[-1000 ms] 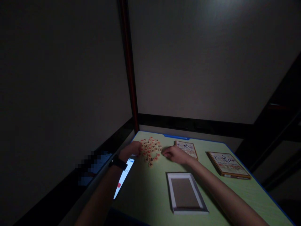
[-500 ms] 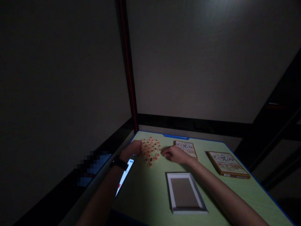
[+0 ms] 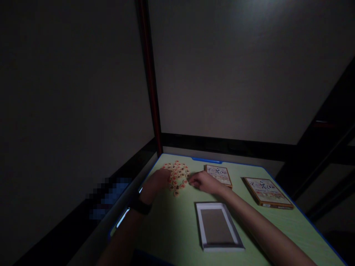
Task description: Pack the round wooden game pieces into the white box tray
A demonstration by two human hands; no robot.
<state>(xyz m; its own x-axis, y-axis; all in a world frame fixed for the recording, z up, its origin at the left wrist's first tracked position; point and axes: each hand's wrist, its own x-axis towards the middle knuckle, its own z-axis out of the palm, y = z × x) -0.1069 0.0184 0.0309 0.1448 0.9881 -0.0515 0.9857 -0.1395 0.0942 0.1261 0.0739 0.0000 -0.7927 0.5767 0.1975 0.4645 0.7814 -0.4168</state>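
Observation:
Round Chinese chess pieces [image 3: 177, 173] with red and black characters lie in a loose cluster at the table's far left. My left hand [image 3: 158, 181] reaches in at the cluster's left side, a dark band on its wrist. Motion blurs that hand and its fingers cannot be made out. On the other side, my right hand [image 3: 202, 181] rests with curled fingers at the cluster's right edge. Its fingertips are close against the outermost pieces, and whatever they may hold is hidden.
An open shallow box part [image 3: 203, 229] with a brown inside lies nearest me. Two printed boxes lie to the right: a smaller box [image 3: 218, 174] and a larger box [image 3: 267, 191]. A lit phone [image 3: 122, 218] is partly hidden by my left arm. The green table [image 3: 172, 229] has blue edges.
My left hand and forearm have shifted right, the hand turning over the cluster's left side. The phone is now mostly covered and appears farther left. My right hand has barely moved.

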